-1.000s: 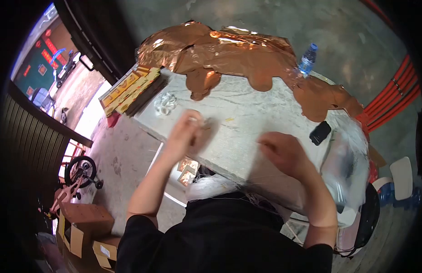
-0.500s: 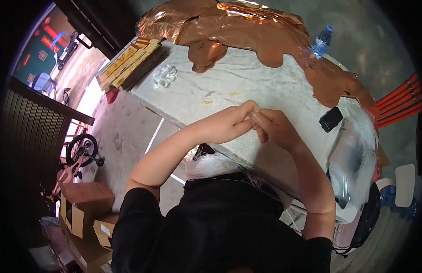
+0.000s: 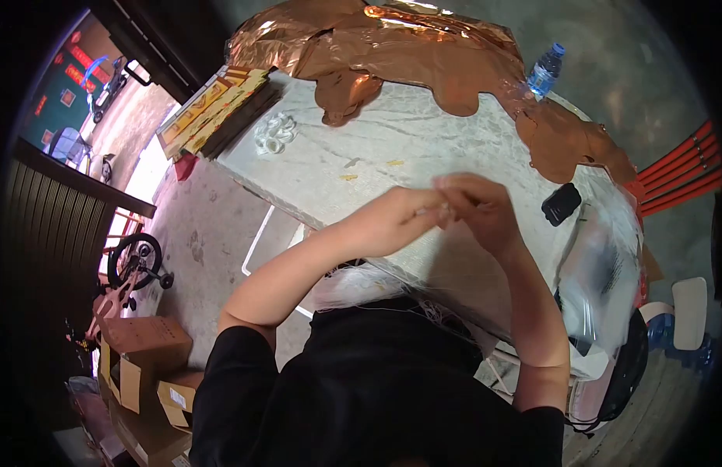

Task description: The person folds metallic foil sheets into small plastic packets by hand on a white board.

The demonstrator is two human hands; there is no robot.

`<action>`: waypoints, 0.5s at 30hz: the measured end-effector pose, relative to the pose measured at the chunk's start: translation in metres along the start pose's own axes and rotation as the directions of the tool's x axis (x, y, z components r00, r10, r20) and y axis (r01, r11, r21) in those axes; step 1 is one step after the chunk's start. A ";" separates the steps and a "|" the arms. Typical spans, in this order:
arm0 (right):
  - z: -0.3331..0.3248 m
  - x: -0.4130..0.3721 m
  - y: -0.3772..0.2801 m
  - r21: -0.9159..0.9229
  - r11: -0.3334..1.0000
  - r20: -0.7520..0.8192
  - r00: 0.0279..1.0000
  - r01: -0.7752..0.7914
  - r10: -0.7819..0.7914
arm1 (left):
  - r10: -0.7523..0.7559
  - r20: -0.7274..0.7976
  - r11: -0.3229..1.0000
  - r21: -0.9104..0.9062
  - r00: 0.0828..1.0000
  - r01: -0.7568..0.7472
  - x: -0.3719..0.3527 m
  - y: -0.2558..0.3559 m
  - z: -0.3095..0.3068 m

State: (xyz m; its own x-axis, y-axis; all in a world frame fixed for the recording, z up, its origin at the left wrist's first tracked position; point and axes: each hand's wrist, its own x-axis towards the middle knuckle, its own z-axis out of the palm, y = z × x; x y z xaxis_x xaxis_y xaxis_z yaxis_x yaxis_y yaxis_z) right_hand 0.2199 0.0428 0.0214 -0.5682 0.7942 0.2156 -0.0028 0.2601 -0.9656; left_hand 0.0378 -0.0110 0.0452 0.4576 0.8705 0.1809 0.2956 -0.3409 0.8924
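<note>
My left hand (image 3: 400, 222) is closed, thumb and fingertips pinched together above the near edge of the table (image 3: 423, 148). Against its fingertips lies my right hand (image 3: 487, 214), with its fingers curled in and partly smeared by motion. Whatever is between the fingers is too small or hidden to make out. Below them, at the table's near edge against my body, hangs a bundle of fine white strands (image 3: 357, 286). A loose coil of white cord (image 3: 275, 134) rests on the tabletop to the left. Small yellow scraps (image 3: 348, 177) lie just beyond my hands.
Copper-coloured foil (image 3: 423, 62) drapes over the far side, near a water bottle (image 3: 544, 71). Flat printed packs (image 3: 217, 113) are stacked at the left corner. A black device (image 3: 562, 204) and clear plastic wrapping (image 3: 602, 265) lie right. Cardboard boxes (image 3: 147, 346) stand on the floor.
My right hand's fingers have lifted and turned over the left fingertips. The left hand has shifted slightly down and left, still pinched.
</note>
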 end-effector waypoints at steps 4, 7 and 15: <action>-0.012 -0.003 -0.015 0.114 0.971 0.314 0.935 -0.210 0.166 | -0.037 -0.160 0.993 -0.114 0.986 0.019 0.003 -0.009 -0.010; -0.010 0.001 -0.028 0.266 0.936 0.253 0.954 -0.231 0.163 | -0.214 -0.077 0.974 -0.094 0.974 0.206 0.002 -0.004 -0.003; -0.015 -0.003 -0.024 0.309 0.936 0.298 0.952 -0.166 0.070 | -0.111 -0.220 0.956 -0.291 0.969 0.043 0.014 -0.019 -0.002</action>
State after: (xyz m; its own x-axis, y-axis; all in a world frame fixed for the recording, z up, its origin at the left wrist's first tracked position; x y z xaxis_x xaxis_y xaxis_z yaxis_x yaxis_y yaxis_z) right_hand 0.2344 0.0422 0.0460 -0.7866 0.6102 0.0941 -0.1627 -0.0579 -0.9850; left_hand 0.0374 0.0086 0.0319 0.2264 0.9595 0.1676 0.0580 -0.1851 0.9810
